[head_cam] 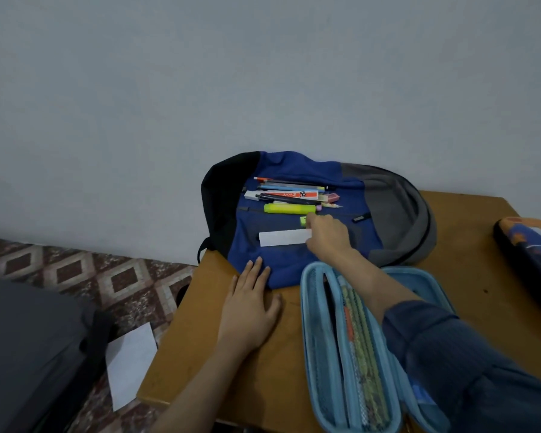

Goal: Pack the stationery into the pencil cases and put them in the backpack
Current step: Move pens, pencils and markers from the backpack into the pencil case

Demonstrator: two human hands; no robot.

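Note:
A blue, grey and black backpack (388,201) lies flat on the wooden table (206,332) against the wall. On it lie several pens and pencils (291,184), a white and red box (281,194), a pink eraser (332,197), a yellow-green highlighter (289,208), a small green eraser (303,220) and a white ruler (283,238). My right hand (327,234) reaches over the backpack, its fingers at the ruler's right end and the green eraser. My left hand (249,310) rests flat on the table at the backpack's near edge. A light blue pencil case (341,348) lies open in front, with pencils behind its mesh.
A second pencil case (527,248), dark with orange print, sits at the table's right edge. On the patterned floor to the left lie a white sheet of paper (128,364) and a dark grey bag (28,354). A plain wall stands behind the table.

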